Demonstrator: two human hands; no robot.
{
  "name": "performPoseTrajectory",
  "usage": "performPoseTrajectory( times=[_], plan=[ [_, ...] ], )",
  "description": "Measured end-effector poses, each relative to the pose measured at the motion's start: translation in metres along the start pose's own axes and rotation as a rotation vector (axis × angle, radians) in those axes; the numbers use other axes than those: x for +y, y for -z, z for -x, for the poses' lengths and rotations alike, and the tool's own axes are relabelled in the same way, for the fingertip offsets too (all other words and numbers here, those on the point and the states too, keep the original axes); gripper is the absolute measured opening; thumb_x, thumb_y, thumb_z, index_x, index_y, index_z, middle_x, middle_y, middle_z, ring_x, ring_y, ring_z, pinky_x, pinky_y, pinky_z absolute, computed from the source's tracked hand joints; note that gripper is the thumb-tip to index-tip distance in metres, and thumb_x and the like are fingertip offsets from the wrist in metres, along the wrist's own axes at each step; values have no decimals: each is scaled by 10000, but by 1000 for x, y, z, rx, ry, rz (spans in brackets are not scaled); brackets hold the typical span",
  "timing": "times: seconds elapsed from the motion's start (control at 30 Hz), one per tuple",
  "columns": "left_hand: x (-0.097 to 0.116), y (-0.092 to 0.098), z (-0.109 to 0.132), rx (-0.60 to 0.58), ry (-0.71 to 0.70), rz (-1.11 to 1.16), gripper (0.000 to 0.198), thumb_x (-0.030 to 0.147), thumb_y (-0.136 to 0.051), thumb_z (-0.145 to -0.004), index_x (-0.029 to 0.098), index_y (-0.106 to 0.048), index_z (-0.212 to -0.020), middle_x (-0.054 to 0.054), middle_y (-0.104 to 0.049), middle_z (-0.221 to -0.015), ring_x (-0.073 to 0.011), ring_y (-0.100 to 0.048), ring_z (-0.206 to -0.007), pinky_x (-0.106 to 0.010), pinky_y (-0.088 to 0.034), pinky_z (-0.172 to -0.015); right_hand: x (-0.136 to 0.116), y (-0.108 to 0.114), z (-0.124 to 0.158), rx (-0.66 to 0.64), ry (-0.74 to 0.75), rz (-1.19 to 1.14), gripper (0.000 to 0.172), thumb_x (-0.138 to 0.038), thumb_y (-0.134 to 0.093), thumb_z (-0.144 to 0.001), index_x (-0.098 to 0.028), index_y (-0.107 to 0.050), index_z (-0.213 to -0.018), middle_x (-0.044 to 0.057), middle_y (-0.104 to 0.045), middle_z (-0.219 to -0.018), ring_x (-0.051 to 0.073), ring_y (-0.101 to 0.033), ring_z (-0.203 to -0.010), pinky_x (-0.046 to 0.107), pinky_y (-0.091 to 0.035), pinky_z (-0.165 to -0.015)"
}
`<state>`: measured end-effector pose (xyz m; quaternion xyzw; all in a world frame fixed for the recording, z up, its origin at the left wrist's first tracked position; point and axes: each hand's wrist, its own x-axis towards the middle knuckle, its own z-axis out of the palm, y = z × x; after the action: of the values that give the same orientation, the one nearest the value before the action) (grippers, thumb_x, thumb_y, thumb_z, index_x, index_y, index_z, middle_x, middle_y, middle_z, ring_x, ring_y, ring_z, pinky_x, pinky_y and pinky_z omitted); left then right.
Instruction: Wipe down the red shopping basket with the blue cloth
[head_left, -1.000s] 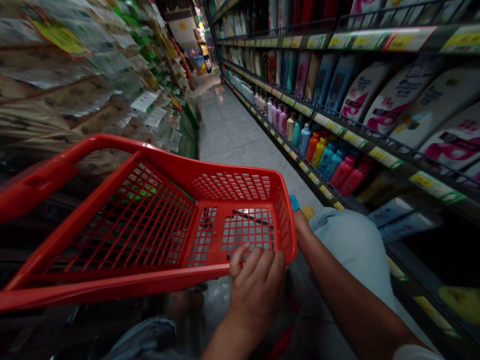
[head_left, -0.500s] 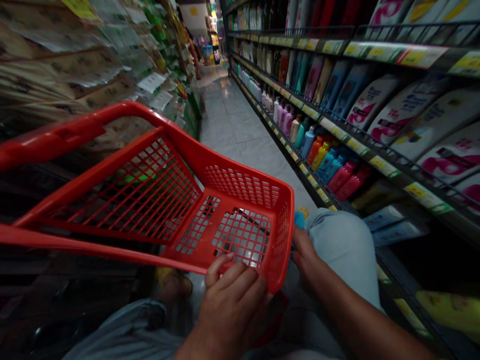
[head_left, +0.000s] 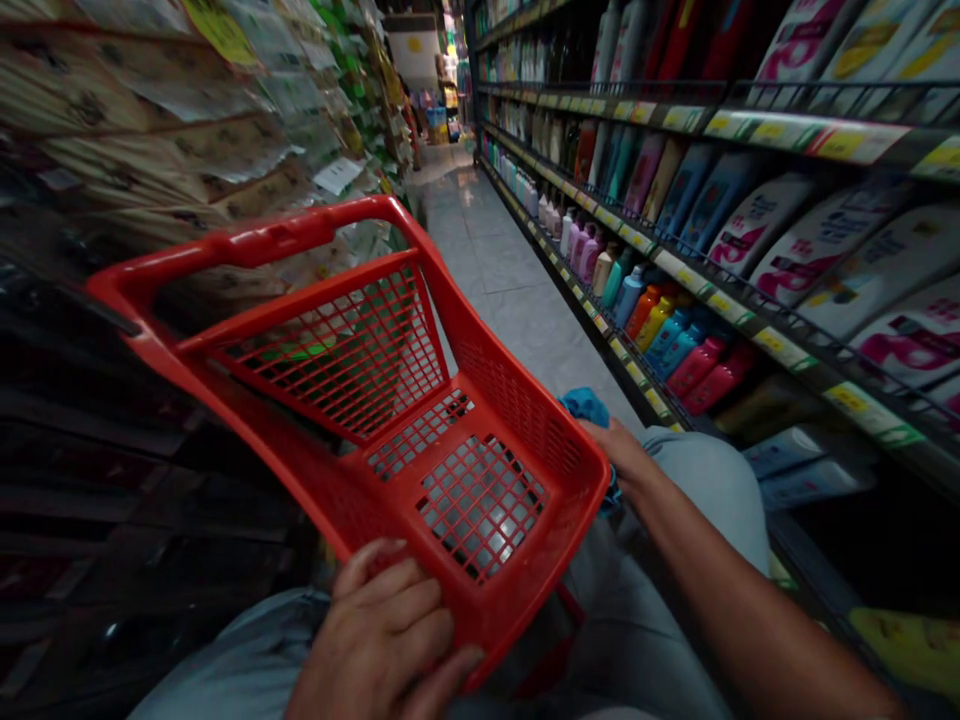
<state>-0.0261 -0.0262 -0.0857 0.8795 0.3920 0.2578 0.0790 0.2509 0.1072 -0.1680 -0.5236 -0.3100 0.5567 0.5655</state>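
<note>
A: Where's the red plastic shopping basket (head_left: 480, 350), and how's it being held?

B: It's low in the middle of the view, tilted, with its near corner dipping and its looped handle (head_left: 247, 240) rising toward the far left; the left hand (head_left: 382, 630) is clenched around that near corner, fingers spread against the outer wall

A: And the right hand (head_left: 622, 460)?

B: It's out by the basket's right corner and looks closed around a crumpled blue cloth (head_left: 586, 408); the corner hides part of the grip, so I can't tell whether it touches the basket

A: What would make that hold better?

B: I'd hook the left fingers over the rim rather than bracing them on the mesh wall; a hold nearer the middle of the long edge should also steady the tilt; the loose cloth is better gathered tightly in the palm

A: Anything close by to mind?

B: Yes; on the right, the metal shelf (head_left: 787, 340) of shampoo bottles (head_left: 630, 300) and white refill pouches (head_left: 825, 260) runs just beside the pale-trousered knee (head_left: 705, 490), so I'd hold the basket's right corner in from it
</note>
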Motion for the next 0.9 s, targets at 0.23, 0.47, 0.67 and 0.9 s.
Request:
performPoseTrajectory(
  times=[0.23,0.47,0.67,0.9],
  plan=[
    [40,-22,-25,-369,282,-270,469,387,-623,-912,218,-561,-1345,-75,-735,-1213,-264,-709,-1054,-477,-530,-960,10,9,13,-147,-114,183,333,-496,-775,-625,-201,-631,-683,-21,-642,-631,143,-549,-604,274,-491,-621],
    [60,-67,-68,-472,442,-203,477,318,-569,-949,134,-492,-1382,-121,-754,-1133,-259,-746,-964,-398,-611,-818,-1,-14,38,-230,-85,169,303,-455,-770,-671,-191,-645,-752,-15,-640,-666,142,-561,-622,265,-496,-624],
    [49,-62,-54,-338,377,-358,289,352,-407,-1018,144,-596,-1089,-49,-727,-709,-225,-716,-606,-305,-541,-546,50,-40,47,-90,3,28,335,-515,-697,-750,-199,-621,-831,0,-660,-778,163,-596,-727,297,-520,-726],
    [37,-38,-61,-466,597,-206,613,524,-358,-1007,125,-386,-1471,-102,-775,-886,-267,-756,-788,-343,-565,-657,40,-60,47,-64,71,22,258,-454,-655,-825,-222,-631,-935,12,-689,-851,178,-641,-768,308,-540,-755]
  ],
)
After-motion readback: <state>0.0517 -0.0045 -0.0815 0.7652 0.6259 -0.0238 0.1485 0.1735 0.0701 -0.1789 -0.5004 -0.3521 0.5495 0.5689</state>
